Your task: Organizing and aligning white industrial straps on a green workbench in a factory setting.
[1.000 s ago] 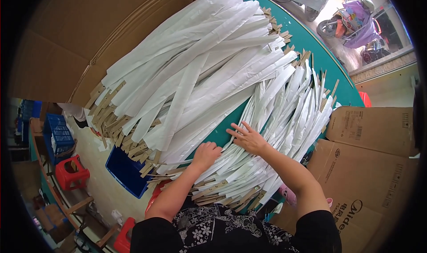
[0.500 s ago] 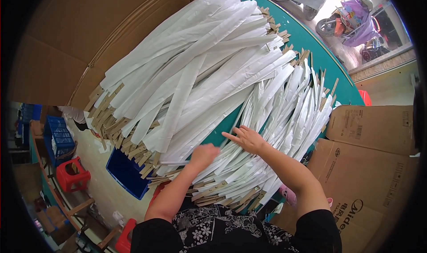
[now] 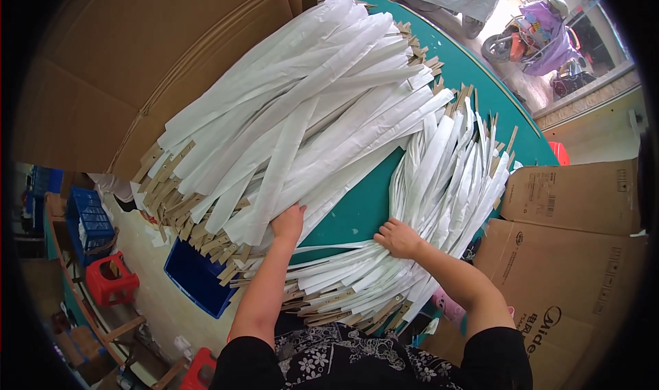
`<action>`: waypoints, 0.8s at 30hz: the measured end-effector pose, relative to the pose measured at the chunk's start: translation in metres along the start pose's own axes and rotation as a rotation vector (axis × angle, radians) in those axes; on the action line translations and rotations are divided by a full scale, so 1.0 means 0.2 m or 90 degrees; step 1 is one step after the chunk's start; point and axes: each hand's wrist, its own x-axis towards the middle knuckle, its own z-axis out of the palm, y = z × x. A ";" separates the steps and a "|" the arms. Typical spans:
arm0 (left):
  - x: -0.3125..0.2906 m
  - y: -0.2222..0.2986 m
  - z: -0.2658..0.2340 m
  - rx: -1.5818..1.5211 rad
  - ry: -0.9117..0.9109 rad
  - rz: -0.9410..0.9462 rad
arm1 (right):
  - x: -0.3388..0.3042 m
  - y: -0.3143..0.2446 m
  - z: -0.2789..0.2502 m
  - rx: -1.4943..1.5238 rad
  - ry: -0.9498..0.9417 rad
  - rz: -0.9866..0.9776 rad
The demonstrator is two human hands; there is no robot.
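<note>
Long flat white strips with brown, hole-punched ends lie in two heaps. At the lower edge of the wide left heap of white strips (image 3: pixel 329 109), my left hand (image 3: pixel 288 223) is closed on a strip, its fingertips partly hidden. My right hand (image 3: pixel 399 238) curls over the inner edge of the narrower right heap of white strips (image 3: pixel 439 177), fingers bent around some of them. This right heap bows toward my body, and its near brown ends (image 3: pixel 326 297) fan out in front of me. Between the heaps shows the green tabletop (image 3: pixel 357 208).
A large cardboard sheet (image 3: pixel 89 67) stands along the left. Cardboard boxes (image 3: pixel 563 253) are at the right. Below the table's left side are a blue bin (image 3: pixel 195 273) and a red stool (image 3: pixel 112 279). A scooter (image 3: pixel 532 40) stands beyond the far right edge.
My left hand has moved up to the left heap's edge. My right hand has come down onto the right heap, its extended fingers now bent. More green tabletop shows between the heaps.
</note>
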 end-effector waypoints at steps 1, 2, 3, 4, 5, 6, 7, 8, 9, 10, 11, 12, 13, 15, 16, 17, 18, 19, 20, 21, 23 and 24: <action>0.01 0.00 0.00 -0.007 -0.015 -0.008 | -0.01 -0.01 0.00 -0.006 -0.045 0.022; 0.01 0.01 -0.01 -0.013 -0.030 -0.017 | -0.02 0.00 0.00 -0.009 -0.042 0.024; 0.00 0.01 -0.02 -0.012 -0.025 -0.015 | -0.03 0.01 -0.01 0.032 -0.013 0.008; -0.01 0.03 -0.03 -0.024 -0.011 0.036 | -0.03 0.02 -0.03 0.074 0.015 -0.004; -0.01 0.05 -0.05 -0.035 0.003 0.087 | -0.03 0.03 -0.05 0.072 0.018 0.000; -0.02 0.09 -0.06 -0.035 0.006 0.093 | -0.02 0.04 -0.07 0.104 -0.030 0.001; -0.03 0.15 -0.09 -0.095 0.066 0.220 | -0.02 0.04 -0.08 0.139 -0.079 0.004; -0.03 0.20 -0.15 -0.158 0.125 0.348 | -0.02 0.04 -0.08 0.138 -0.076 0.010; 0.00 0.23 -0.21 -0.160 0.126 0.355 | -0.01 0.04 -0.07 0.154 -0.075 0.014; 0.08 0.27 -0.30 -0.053 0.172 0.239 | -0.02 0.04 -0.07 0.168 -0.075 0.018; 0.15 0.29 -0.36 0.057 0.219 0.115 | 0.01 0.04 -0.07 0.164 -0.074 0.017; 0.20 0.23 -0.31 0.092 0.189 0.090 | 0.04 0.03 -0.06 0.232 -0.052 0.093; 0.21 0.17 -0.25 0.094 0.193 0.085 | 0.06 0.02 -0.06 0.300 -0.031 0.166; 0.18 0.11 -0.14 0.140 0.155 0.164 | 0.06 0.02 -0.03 0.310 0.003 0.213; 0.13 0.09 -0.05 0.141 0.155 0.165 | 0.06 0.01 -0.02 0.325 0.040 0.264; 0.05 0.07 0.04 0.104 0.056 0.174 | 0.06 0.00 0.01 0.326 0.041 0.263; -0.01 0.06 0.08 0.066 -0.043 0.184 | 0.05 -0.01 0.04 0.280 0.064 0.236; -0.04 0.08 0.07 0.065 -0.045 0.189 | 0.04 -0.01 0.06 0.236 0.084 0.212; -0.09 0.12 0.02 -0.025 0.001 0.189 | 0.03 -0.01 0.06 0.240 0.083 0.220; -0.12 0.15 -0.02 -0.116 0.046 0.187 | 0.03 -0.01 0.06 0.248 0.120 0.227; -0.13 0.15 -0.08 -0.117 0.076 0.196 | 0.03 -0.03 0.05 0.260 0.153 0.230; -0.13 0.16 -0.09 -0.118 0.111 0.205 | 0.03 -0.04 0.04 0.254 0.172 0.247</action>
